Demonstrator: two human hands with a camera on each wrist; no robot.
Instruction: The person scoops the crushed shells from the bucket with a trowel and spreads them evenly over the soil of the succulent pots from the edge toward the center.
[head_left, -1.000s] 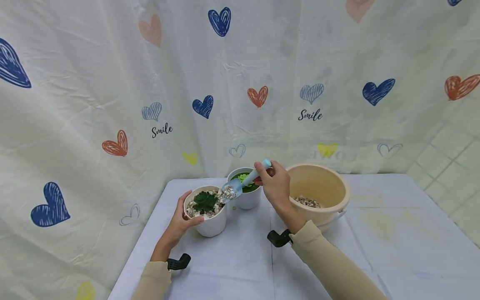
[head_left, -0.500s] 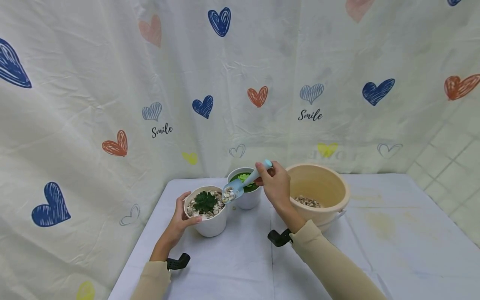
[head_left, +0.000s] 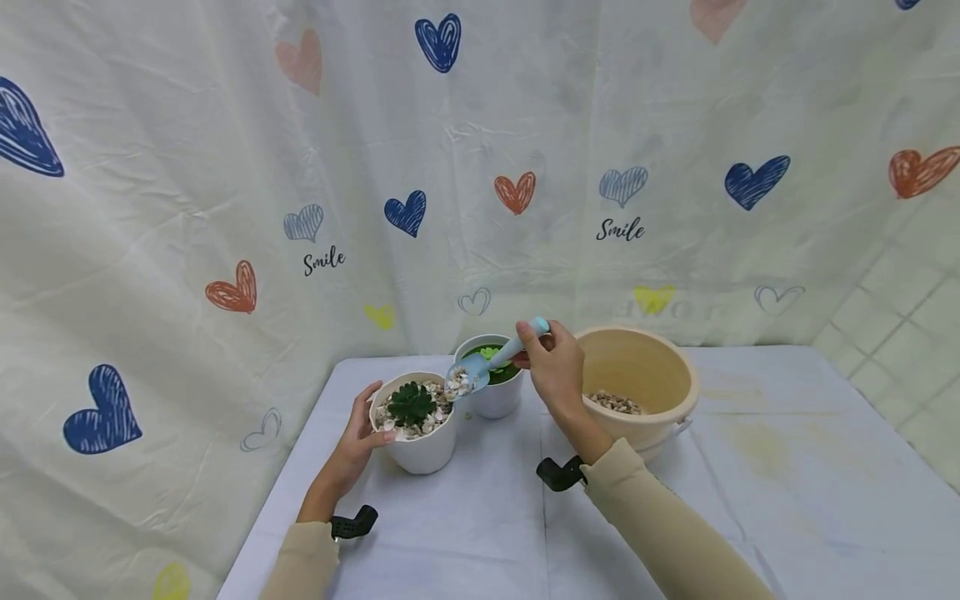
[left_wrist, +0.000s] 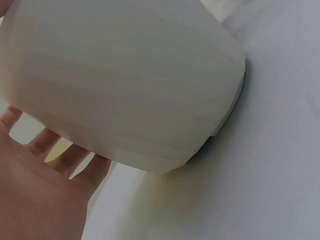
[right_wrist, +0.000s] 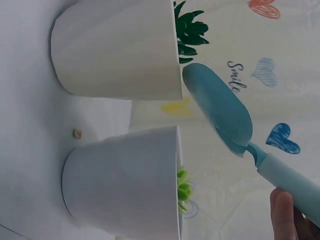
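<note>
My left hand (head_left: 352, 450) grips a white plant pot (head_left: 423, 454) from its left side, thumb at the near rim and fingers round the far side. In it a dark green succulent (head_left: 411, 404) stands among pale pebbles (head_left: 433, 419). My right hand (head_left: 557, 371) holds a light blue hand trowel (right_wrist: 217, 105) by its handle. Pebbles (head_left: 459, 382) lie in the trowel's blade, whose tip is right at the pot's right rim. In the left wrist view, the pot's wall hides part of the fingers (left_wrist: 90, 175).
Just behind the trowel stands a second white pot (head_left: 498, 402) with a bright green succulent (right_wrist: 184, 191). A beige bucket (head_left: 678, 375) with pebbles (head_left: 615, 403) at its bottom is on the right. One small pebble (right_wrist: 77, 133) lies on the white-covered table (head_left: 480, 517). A heart-printed curtain (head_left: 555, 267) hangs behind.
The trowel has shifted slightly up and to the right, still loaded with pebbles. My left thumb has slid a little to the left along the rim, and the pot has edged slightly right.
</note>
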